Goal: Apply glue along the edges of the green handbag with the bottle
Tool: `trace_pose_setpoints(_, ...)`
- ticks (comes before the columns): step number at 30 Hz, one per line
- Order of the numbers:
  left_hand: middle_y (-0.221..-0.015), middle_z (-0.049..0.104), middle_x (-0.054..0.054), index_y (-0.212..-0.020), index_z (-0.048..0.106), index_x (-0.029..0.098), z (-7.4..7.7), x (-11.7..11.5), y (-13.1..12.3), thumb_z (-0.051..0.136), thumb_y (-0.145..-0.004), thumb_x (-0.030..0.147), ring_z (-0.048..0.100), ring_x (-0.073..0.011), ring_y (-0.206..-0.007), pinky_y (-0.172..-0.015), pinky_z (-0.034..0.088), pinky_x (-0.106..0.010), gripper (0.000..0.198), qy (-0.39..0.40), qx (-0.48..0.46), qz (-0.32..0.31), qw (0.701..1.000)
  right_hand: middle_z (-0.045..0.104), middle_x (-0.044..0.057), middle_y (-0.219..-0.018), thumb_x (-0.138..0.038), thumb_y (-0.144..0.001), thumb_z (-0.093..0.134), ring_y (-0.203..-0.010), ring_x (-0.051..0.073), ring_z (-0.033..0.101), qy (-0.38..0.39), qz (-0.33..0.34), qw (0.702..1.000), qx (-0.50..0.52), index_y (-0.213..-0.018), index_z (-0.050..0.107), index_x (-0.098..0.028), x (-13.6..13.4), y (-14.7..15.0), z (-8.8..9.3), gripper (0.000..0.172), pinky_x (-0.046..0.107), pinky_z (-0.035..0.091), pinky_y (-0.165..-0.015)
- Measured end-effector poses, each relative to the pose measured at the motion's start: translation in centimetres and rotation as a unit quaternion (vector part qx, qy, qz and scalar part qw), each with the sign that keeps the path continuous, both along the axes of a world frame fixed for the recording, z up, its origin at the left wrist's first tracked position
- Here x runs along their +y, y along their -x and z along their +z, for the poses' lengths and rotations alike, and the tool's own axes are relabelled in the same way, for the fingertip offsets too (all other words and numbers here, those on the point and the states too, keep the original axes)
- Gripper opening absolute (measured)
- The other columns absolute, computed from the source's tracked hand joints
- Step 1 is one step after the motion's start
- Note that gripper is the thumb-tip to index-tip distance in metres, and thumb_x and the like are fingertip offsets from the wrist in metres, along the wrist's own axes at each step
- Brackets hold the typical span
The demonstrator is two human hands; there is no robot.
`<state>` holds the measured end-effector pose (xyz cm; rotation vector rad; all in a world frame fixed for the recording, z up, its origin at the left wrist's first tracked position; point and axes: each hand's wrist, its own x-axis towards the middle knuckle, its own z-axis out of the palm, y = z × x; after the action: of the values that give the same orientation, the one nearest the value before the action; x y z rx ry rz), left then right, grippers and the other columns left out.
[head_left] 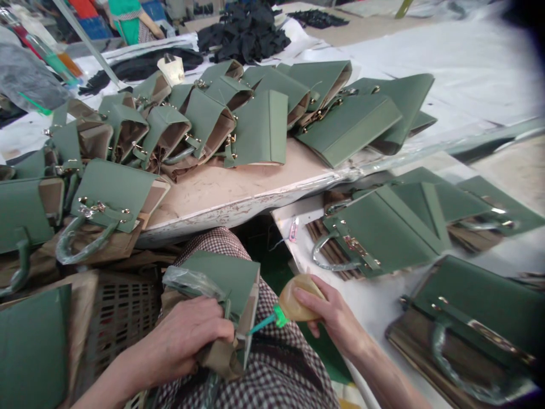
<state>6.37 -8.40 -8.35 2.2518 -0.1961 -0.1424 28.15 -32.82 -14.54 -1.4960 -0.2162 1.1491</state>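
A green handbag (223, 270) with a brown lining rests on my lap, its handle wrapped in clear plastic. My left hand (198, 329) is closed on the bag near its open edge, where brown lining bunches below the fingers. In my right hand (327, 307) is a squeeze glue bottle (296, 298) with yellowish contents and a green cap. Its thin blue-green nozzle (263, 324) points left, and the tip meets or nearly meets the bag's side edge. Whether any glue is coming out cannot be seen.
Many similar green bags (259, 128) crowd the worktable (221, 193) ahead. More bags (392, 227) lie on a white surface (315, 250) to my right. A plastic crate (121, 318) stands at my left. Black material (242, 34) is heaped farther back, near another person (131, 23).
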Motion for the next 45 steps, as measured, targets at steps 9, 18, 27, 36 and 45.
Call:
trace_pose_setpoints(9,-0.082,0.058,-0.001,-0.102,0.055,0.025,0.6,0.1,0.2,0.046,-0.087,0.000,0.053,-0.0185,-0.075,-0.064,0.029,-0.030,0.030,-0.046,-0.024,0.059,0.997,0.065,0.007,-0.066,-0.060,-0.084,0.083,-0.044,0.009,0.040,-0.039,-0.040,0.986,0.157,-0.090,0.075,-0.013,-0.4,0.8,0.3,0.048,0.017,0.034,-0.036)
trace_pose_setpoints(18,-0.108,0.078,-0.004,-0.120,0.064,0.022,4.9,4.2,-0.2,0.072,-0.085,0.024,0.073,-0.0264,-0.097,-0.083,0.053,-0.032,0.036,-0.026,0.081,0.489,0.868,0.062,0.006,-0.071,-0.049,-0.069,0.096,-0.046,0.007,0.032,-0.131,-0.236,0.941,0.205,-0.095,0.079,-0.015,1.2,-1.1,2.5,0.046,0.018,0.026,-0.036)
trace_pose_setpoints(27,-0.074,0.077,-0.008,-0.084,0.068,0.014,0.3,8.2,-6.3,0.076,-0.068,0.006,0.073,-0.0223,-0.061,-0.063,0.061,-0.031,0.020,0.471,0.069,0.601,0.642,0.058,0.004,-0.079,-0.042,-0.088,0.083,-0.054,0.012,0.038,-0.193,-0.228,0.949,0.100,-0.107,0.076,-0.020,1.6,-1.8,4.5,0.030,0.021,0.036,-0.041)
trace_pose_setpoints(36,-0.070,0.077,-0.012,-0.077,0.069,0.010,-2.0,8.3,-10.3,0.071,-0.075,0.000,0.073,-0.0216,-0.058,-0.061,0.063,-0.030,0.011,0.540,0.069,0.612,0.574,0.065,0.006,-0.104,-0.043,-0.086,0.088,-0.076,0.020,0.053,-0.153,-0.249,0.948,-0.126,-0.120,0.071,-0.027,-0.6,-0.9,4.7,0.041,0.023,0.047,-0.050)
trace_pose_setpoints(45,-0.074,0.078,-0.013,-0.079,0.071,0.010,-2.1,7.3,-8.5,0.078,-0.074,0.004,0.074,-0.0225,-0.062,-0.062,0.063,-0.031,0.011,0.545,0.051,0.613,0.570,0.076,0.017,-0.112,-0.068,-0.099,0.060,-0.089,0.032,0.071,-0.207,-0.136,0.963,0.104,-0.111,0.077,-0.022,0.9,2.3,5.0,0.051,0.040,0.057,-0.066)
